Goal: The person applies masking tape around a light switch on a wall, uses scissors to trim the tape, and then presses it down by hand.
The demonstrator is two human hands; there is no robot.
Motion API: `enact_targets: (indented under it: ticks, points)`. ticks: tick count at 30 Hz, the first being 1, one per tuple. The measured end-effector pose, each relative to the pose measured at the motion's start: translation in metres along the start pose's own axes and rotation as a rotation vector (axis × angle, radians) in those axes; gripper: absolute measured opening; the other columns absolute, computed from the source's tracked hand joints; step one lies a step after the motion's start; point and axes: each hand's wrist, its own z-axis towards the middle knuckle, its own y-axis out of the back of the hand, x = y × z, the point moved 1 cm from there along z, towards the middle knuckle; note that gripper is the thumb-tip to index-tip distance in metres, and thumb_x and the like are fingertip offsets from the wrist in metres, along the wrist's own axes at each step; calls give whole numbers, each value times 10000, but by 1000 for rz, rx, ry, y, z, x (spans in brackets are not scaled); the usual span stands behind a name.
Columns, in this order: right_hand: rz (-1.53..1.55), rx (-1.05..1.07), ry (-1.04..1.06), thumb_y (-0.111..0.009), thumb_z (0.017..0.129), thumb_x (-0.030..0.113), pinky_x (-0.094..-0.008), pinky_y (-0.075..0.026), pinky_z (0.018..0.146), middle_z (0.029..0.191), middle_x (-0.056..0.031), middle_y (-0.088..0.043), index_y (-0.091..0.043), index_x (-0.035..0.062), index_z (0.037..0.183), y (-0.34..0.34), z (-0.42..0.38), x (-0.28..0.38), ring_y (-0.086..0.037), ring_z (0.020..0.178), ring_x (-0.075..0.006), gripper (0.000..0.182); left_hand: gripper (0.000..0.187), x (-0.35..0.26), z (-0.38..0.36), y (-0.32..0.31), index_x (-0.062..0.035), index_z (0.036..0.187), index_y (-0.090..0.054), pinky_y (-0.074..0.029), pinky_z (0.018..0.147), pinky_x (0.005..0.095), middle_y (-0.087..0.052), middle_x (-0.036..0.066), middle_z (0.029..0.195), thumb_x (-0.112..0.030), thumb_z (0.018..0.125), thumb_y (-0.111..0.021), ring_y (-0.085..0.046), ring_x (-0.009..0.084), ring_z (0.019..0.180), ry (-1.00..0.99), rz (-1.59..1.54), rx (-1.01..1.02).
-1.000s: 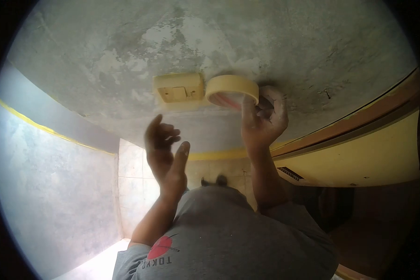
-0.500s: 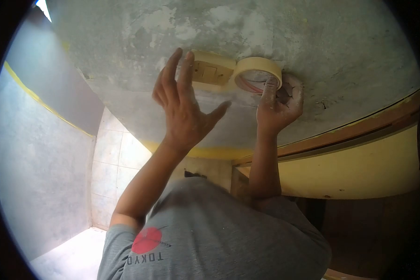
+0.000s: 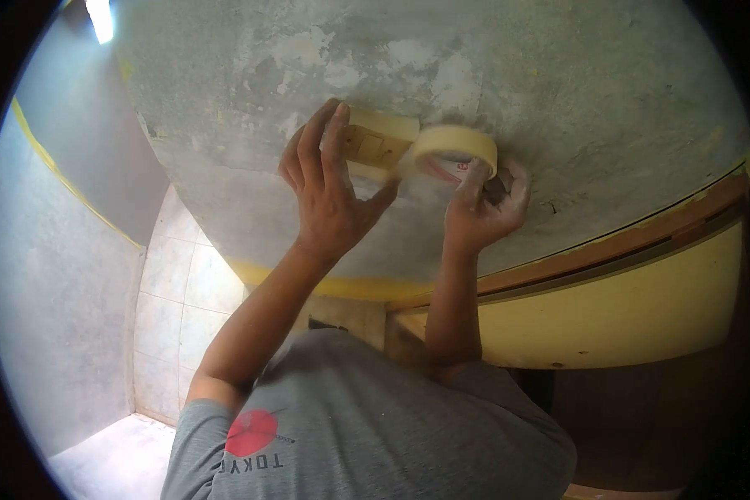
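A cream light switch (image 3: 371, 145) is set in the grey plastered wall, with pale masking tape along its upper and lower edges. My left hand (image 3: 329, 187) spans the left end of the switch, fingers stretched out over it and thumb apart near its lower right corner. Whether that thumb touches the tape cannot be made out. In my right hand (image 3: 485, 204) is a roll of masking tape (image 3: 457, 142), gripped by its lower right rim with the thumb inside the ring. The roll stands just right of the switch, and white dust coats the right fingers.
The patchy plaster wall (image 3: 575, 83) fills the upper view. A brown wooden frame (image 3: 625, 237) and a yellow panel (image 3: 608, 308) run along the right. At left, a second wall (image 3: 67, 300) meets the tiled surface (image 3: 171, 304).
The view has shifted slightly. My left thumb has moved in closer to the lower edge of the switch. The tape roll has tilted a little in my right hand, which still grips it.
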Motion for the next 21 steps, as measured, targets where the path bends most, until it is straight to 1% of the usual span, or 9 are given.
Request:
enact_targets:
  ticks: [2,5,7,8,10,11,13,20,21]
  points:
    - [-12,-2,51,-746,949,25,-231,-514,603,870,-86,-717,-653,-46,1101,2,2,0,-671,706,-97,192,1178,-1,0,-1,-54,1615,-283,-241,1190,494,-399,174,1600,-243,668,-958,-341,337,1475,5,5,2]
    - [-52,20,25,-740,957,35,-234,-529,614,891,-105,-730,-650,-58,1117,2,6,4,-686,713,-105,206,1162,-3,-2,0,-74,1616,-311,-245,1188,491,-401,160,1605,-240,663,-954,-354,350,1460,18,-21,8]
    - [-46,-11,-26,-735,965,46,-237,-546,633,906,-130,-738,-657,-69,1095,0,9,7,-707,738,-119,191,1048,-5,-1,0,-135,1573,-446,-247,1179,487,-405,137,1608,-226,657,-948,-370,348,1440,-8,-20,30]
    - [-41,-11,-22,-735,965,46,-237,-546,633,906,-130,-738,-657,-69,1095,0,10,6,-707,738,-119,191,1048,-6,0,0,-135,1573,-446,-247,1179,487,-405,137,1608,-226,657,-948,-370,348,1440,-9,-18,24]
    - [-45,-22,-27,-732,967,41,-239,-555,646,911,-139,-740,-659,-76,1086,3,12,1,-718,756,-129,182,896,-8,1,1,-191,1476,-593,-247,1167,476,-429,114,1594,-216,651,-944,-372,331,1430,-46,26,46]
    - [-42,-25,-27,-732,967,41,-239,-555,646,911,-139,-740,-659,-76,1086,3,13,1,-718,756,-129,182,896,-9,1,2,-191,1476,-593,-247,1167,476,-429,114,1594,-216,651,-944,-372,331,1430,-50,28,44]
    - [-21,-15,-65,-743,955,27,-239,-558,654,914,-140,-740,-658,-78,1083,5,14,0,-717,760,-127,186,797,-11,4,4,-215,1393,-670,-243,1161,462,-460,104,1566,-224,645,-947,-369,321,1431,-44,65,67]
    - [13,-18,-109,-735,925,-21,-226,-554,652,895,-100,-725,-663,-61,1051,5,17,0,-709,772,-103,150,769,-14,17,12,-208,1325,-686,-219,1135,498,-502,38,1501,-294,613,-962,-379,311,1418,-118,162,155]
    - [16,-9,-80,-722,923,-30,-222,-551,646,892,-94,-721,-665,-55,1047,5,16,-2,-706,771,-98,139,759,-15,18,13,-209,1308,-685,-216,1128,507,-510,26,1481,-307,610,-963,-378,309,1416,-108,166,171]
